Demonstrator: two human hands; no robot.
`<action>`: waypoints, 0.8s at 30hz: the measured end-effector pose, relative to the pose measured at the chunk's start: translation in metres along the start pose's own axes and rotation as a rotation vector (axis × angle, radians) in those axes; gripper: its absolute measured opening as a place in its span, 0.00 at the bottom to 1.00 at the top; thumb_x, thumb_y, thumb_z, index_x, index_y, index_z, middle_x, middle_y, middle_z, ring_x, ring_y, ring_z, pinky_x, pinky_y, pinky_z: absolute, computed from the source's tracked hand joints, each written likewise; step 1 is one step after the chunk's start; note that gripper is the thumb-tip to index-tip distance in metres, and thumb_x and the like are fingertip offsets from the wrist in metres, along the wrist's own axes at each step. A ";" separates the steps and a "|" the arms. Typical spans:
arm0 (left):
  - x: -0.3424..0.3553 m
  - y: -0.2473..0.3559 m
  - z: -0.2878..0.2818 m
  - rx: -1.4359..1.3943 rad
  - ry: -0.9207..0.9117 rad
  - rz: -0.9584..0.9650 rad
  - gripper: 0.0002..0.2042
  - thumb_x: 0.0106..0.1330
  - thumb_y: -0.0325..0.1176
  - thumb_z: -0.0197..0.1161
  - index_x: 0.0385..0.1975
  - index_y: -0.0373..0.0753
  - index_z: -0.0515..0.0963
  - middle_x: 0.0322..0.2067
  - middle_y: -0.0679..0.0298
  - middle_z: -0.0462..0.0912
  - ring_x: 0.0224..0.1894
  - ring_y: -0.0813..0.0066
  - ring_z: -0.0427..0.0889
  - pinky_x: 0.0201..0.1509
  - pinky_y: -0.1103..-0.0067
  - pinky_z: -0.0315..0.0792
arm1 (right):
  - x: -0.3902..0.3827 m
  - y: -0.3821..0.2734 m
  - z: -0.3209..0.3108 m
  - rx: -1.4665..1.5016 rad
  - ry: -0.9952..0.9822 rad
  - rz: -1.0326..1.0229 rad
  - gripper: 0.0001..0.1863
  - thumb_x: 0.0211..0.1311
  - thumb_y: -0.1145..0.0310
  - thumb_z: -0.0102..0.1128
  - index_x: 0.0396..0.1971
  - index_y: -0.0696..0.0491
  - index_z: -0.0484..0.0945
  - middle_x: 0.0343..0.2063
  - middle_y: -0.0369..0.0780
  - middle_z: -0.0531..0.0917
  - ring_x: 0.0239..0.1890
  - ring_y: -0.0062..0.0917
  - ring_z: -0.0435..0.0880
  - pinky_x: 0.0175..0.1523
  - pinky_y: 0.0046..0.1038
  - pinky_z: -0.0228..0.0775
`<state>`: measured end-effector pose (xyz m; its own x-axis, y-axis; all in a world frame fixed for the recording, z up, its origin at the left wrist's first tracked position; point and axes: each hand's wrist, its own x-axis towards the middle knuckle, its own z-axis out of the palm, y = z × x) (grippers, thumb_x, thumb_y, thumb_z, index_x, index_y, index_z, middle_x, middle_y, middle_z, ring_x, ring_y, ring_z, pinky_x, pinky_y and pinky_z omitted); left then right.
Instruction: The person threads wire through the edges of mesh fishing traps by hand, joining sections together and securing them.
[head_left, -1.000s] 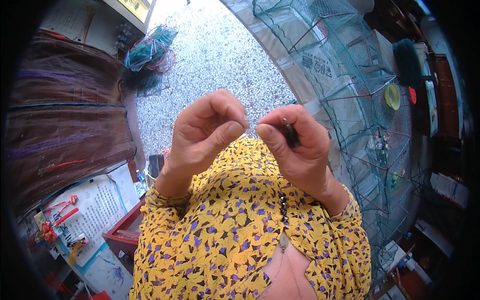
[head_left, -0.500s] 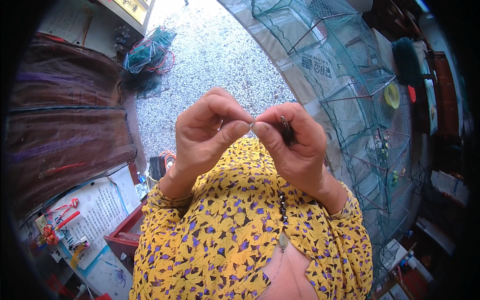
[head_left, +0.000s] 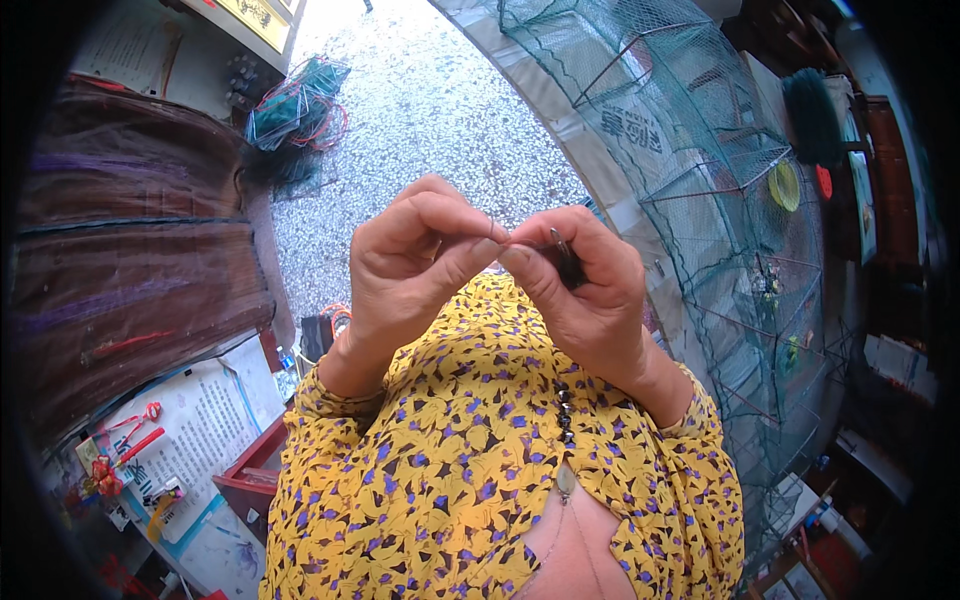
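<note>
Both hands are raised in front of the yellow flowered blouse (head_left: 430, 430), pinched fingertips meeting. My left hand (head_left: 395, 270) is closed, thumb against index finger; what it pinches is too small to make out. My right hand (head_left: 605, 300) is closed too, its thumb and index tips touching those of the left. Tucked in the right palm is a small dark object (head_left: 570, 268) with a thin, pale looped tip standing up beside the index finger. The curled fingers hide most of it. A small shiny bit shows inside the left hand's curl.
A long green net cage (head_left: 700, 190) on a frame stretches along the right. On the speckled floor (head_left: 430, 100) lies a bundle of green netting (head_left: 300, 105). At left are a brown sheet-covered piece (head_left: 140, 240) and a table with a printed sheet (head_left: 190, 440) and red trinkets.
The pinched fingertips have shifted slightly and press closer together. The pale looped tip in the right hand has tilted a little to the left.
</note>
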<state>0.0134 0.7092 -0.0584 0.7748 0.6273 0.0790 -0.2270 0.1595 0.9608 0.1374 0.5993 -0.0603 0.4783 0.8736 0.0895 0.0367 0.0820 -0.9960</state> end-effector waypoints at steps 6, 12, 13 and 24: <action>0.002 -0.006 0.014 0.021 0.043 -0.029 0.03 0.62 0.21 0.59 0.34 0.31 0.75 0.33 0.66 0.73 0.35 0.85 0.73 0.37 0.90 0.67 | -0.018 -0.002 -0.028 0.025 -0.005 0.050 0.06 0.58 0.75 0.60 0.34 0.59 0.77 0.23 0.35 0.78 0.21 0.11 0.71 0.26 0.14 0.63; 0.011 -0.011 0.016 -0.013 0.059 -0.078 0.03 0.62 0.23 0.59 0.34 0.33 0.75 0.32 0.68 0.76 0.34 0.86 0.73 0.38 0.90 0.68 | -0.071 -0.007 -0.079 -0.127 0.365 0.177 0.06 0.63 0.76 0.53 0.38 0.59 0.77 0.25 0.31 0.75 0.23 0.09 0.69 0.27 0.11 0.59; 0.010 -0.012 0.016 -0.012 0.067 -0.075 0.03 0.62 0.23 0.60 0.34 0.33 0.75 0.32 0.68 0.76 0.34 0.86 0.73 0.38 0.90 0.68 | -0.085 -0.004 -0.089 -0.069 0.464 0.219 0.06 0.63 0.75 0.53 0.38 0.58 0.76 0.25 0.31 0.73 0.21 0.08 0.65 0.24 0.11 0.55; 0.019 -0.025 0.024 0.001 0.023 -0.125 0.03 0.62 0.22 0.60 0.34 0.33 0.75 0.31 0.68 0.77 0.33 0.86 0.75 0.36 0.90 0.69 | -0.048 -0.012 -0.090 -0.268 0.496 -0.339 0.10 0.54 0.78 0.62 0.36 0.57 0.72 0.34 0.40 0.80 0.20 0.13 0.69 0.23 0.12 0.59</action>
<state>0.0480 0.6993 -0.0746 0.7832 0.6200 -0.0476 -0.1286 0.2364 0.9631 0.1932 0.5136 -0.0532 0.7475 0.4900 0.4484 0.4431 0.1351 -0.8862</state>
